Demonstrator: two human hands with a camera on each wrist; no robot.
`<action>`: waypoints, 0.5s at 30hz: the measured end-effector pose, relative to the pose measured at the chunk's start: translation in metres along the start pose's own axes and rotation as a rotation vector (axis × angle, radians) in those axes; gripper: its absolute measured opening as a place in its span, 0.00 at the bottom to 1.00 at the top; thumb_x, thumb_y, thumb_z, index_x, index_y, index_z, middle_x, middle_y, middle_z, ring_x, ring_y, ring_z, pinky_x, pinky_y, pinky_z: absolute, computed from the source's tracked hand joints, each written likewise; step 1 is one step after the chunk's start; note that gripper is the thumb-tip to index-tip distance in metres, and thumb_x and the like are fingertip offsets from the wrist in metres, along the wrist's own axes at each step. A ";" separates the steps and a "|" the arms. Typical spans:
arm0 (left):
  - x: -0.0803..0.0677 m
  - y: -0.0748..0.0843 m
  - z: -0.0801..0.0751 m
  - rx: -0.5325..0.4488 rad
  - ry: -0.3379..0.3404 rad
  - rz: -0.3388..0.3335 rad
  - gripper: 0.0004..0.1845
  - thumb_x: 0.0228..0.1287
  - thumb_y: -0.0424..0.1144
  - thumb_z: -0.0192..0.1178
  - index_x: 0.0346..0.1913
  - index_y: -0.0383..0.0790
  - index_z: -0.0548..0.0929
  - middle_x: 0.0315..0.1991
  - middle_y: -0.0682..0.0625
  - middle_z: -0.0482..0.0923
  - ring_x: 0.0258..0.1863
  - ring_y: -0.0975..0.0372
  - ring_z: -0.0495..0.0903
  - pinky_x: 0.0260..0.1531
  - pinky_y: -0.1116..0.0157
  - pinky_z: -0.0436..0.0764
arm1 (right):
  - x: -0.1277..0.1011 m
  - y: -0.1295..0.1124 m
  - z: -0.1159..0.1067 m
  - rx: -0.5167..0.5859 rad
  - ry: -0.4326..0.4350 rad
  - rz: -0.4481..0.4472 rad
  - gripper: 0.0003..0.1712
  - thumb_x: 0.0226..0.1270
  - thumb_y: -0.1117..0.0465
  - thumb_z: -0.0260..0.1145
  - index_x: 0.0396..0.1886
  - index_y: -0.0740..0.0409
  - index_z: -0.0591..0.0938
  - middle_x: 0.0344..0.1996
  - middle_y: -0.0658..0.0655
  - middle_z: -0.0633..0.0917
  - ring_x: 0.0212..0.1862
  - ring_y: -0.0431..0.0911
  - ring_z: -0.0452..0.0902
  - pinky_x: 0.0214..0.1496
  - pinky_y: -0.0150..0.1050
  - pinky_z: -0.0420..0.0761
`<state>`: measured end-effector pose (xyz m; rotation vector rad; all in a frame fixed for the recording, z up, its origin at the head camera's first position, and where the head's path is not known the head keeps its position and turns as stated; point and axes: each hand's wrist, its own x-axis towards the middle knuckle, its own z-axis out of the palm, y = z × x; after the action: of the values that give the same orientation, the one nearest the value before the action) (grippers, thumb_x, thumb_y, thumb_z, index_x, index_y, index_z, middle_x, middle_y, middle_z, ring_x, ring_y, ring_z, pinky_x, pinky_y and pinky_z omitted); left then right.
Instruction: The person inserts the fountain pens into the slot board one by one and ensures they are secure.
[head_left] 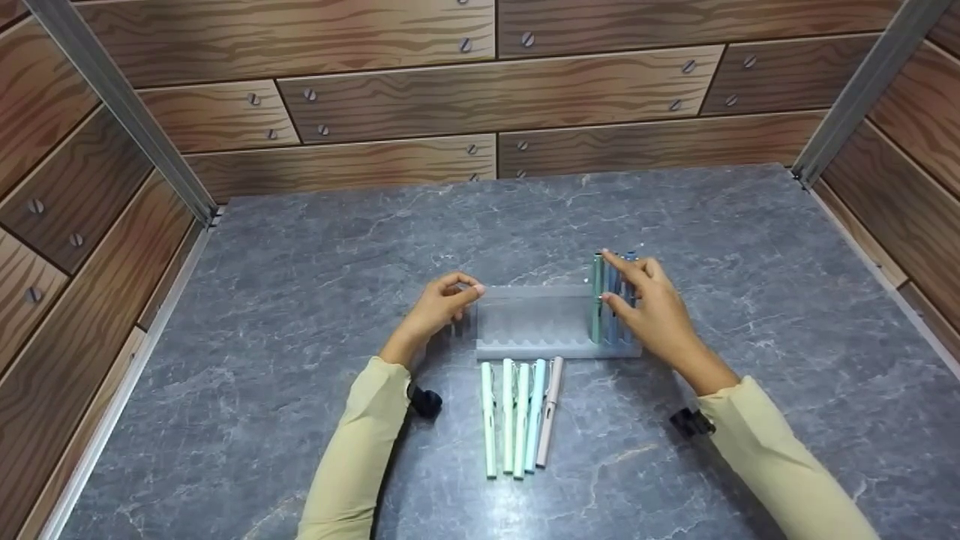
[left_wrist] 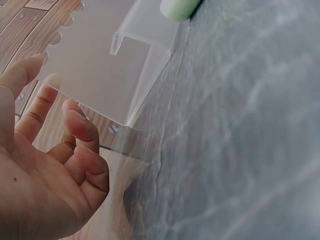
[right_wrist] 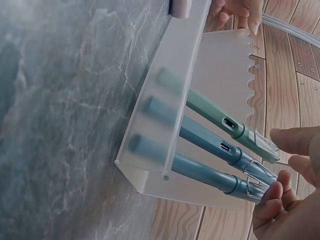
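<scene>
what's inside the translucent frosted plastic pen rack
At its right end stand one green pen and two blue pens, capped. The front lip blurs their lower ends; in the head view, the right hand partly hides the blue pens.

The frosted lip of the rack blurs the lower ends of three pens. The left wrist view's top edge crops a green pen; the head view's bottom edge cuts off both sleeves.
</scene>
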<state>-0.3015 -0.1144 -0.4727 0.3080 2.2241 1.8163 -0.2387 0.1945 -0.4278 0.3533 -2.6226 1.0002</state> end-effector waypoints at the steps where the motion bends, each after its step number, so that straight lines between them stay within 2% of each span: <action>1: 0.000 0.000 0.000 -0.002 -0.003 0.001 0.09 0.68 0.42 0.59 0.45 0.41 0.81 0.25 0.49 0.70 0.19 0.65 0.65 0.27 0.66 0.68 | -0.001 0.000 0.000 0.004 0.006 -0.001 0.35 0.62 0.67 0.68 0.69 0.51 0.70 0.38 0.60 0.70 0.33 0.46 0.62 0.34 0.35 0.64; 5: 0.000 0.000 0.000 0.000 -0.002 0.008 0.09 0.68 0.41 0.59 0.45 0.41 0.81 0.26 0.49 0.71 0.19 0.65 0.66 0.27 0.66 0.69 | -0.005 -0.001 -0.001 0.019 0.010 -0.003 0.34 0.61 0.66 0.70 0.68 0.56 0.71 0.37 0.60 0.71 0.32 0.47 0.63 0.33 0.35 0.64; 15: -0.001 0.001 0.001 -0.008 0.008 0.001 0.08 0.67 0.41 0.60 0.44 0.42 0.81 0.22 0.51 0.69 0.19 0.65 0.66 0.26 0.67 0.68 | -0.016 -0.008 0.003 0.081 -0.047 0.020 0.36 0.59 0.64 0.72 0.67 0.59 0.70 0.38 0.60 0.75 0.33 0.43 0.65 0.33 0.32 0.68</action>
<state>-0.3004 -0.1138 -0.4713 0.3010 2.2218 1.8296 -0.2217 0.1887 -0.4306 0.3742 -2.6372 1.1202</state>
